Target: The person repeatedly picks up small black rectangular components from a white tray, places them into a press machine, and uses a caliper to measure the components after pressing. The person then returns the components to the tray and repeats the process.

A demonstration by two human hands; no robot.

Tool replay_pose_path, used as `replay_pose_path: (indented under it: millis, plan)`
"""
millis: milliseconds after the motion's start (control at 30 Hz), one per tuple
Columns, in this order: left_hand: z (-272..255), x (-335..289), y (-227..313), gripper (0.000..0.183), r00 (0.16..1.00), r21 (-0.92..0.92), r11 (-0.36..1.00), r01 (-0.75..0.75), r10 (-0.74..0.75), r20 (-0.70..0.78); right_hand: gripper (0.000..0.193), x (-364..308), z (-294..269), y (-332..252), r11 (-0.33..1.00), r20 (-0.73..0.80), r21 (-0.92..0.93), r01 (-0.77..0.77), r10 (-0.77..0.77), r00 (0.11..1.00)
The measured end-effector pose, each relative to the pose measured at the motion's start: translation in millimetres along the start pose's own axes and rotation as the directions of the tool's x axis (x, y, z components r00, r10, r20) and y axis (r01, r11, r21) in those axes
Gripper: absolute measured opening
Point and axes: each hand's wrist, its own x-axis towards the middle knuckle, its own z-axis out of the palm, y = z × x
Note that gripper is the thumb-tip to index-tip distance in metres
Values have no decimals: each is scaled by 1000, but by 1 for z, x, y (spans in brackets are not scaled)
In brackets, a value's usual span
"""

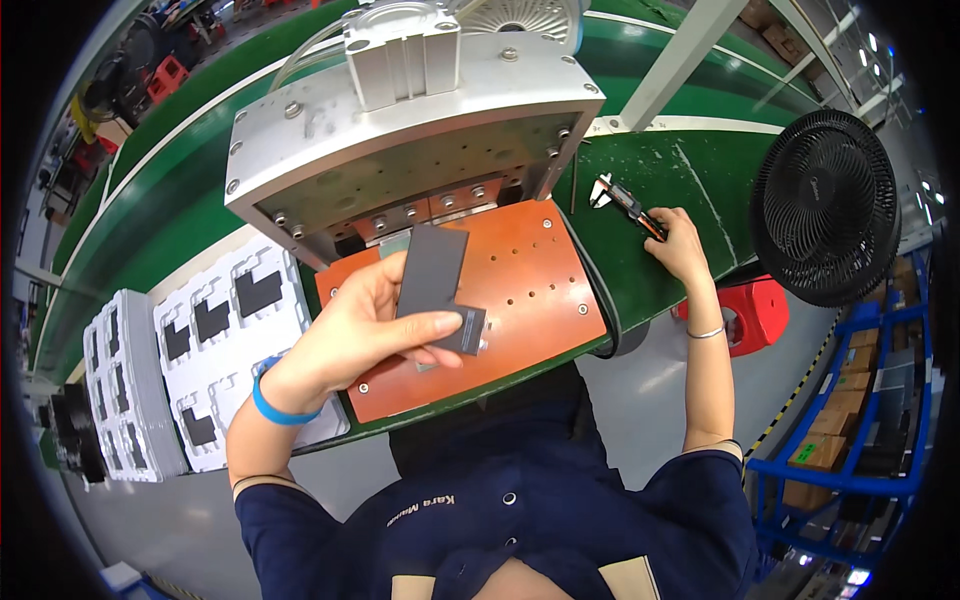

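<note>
My left hand is closed on a flat black L-shaped piece, thumb on its short arm and fingers beneath. The piece is held above the orange base plate of a metal press. To the right, my right hand grips the near end of a digital caliper. The caliper lies on the green table with its jaws pointing away to the left. My right fingertips are partly hidden beneath the hand.
White moulded trays with similar black pieces stand left of the press, beside a tray stack. A black fan is at the far right, above a red stool. Dark cables run along the plate's right edge.
</note>
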Motion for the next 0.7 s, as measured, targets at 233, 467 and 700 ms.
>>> replay_pose_path:
  millis: [233, 467, 700]
  plan:
    - [-1, -3, 2, 49, 997, 7, 999, -42, 43, -67, 29, 1, 2, 3, 988, -80, 142, -60, 71, 994]
    - [-2, -3, 0, 39, 997, 61, 998, -11, 16, -82, 53, -50, -53, -91, 778, -209, 612, 142, -15, 978]
    - [-4, -3, -2, 35, 997, 63, 998, -25, 30, -69, 52, -68, -64, -183, 731, -339, 418, 539, -424, 840]
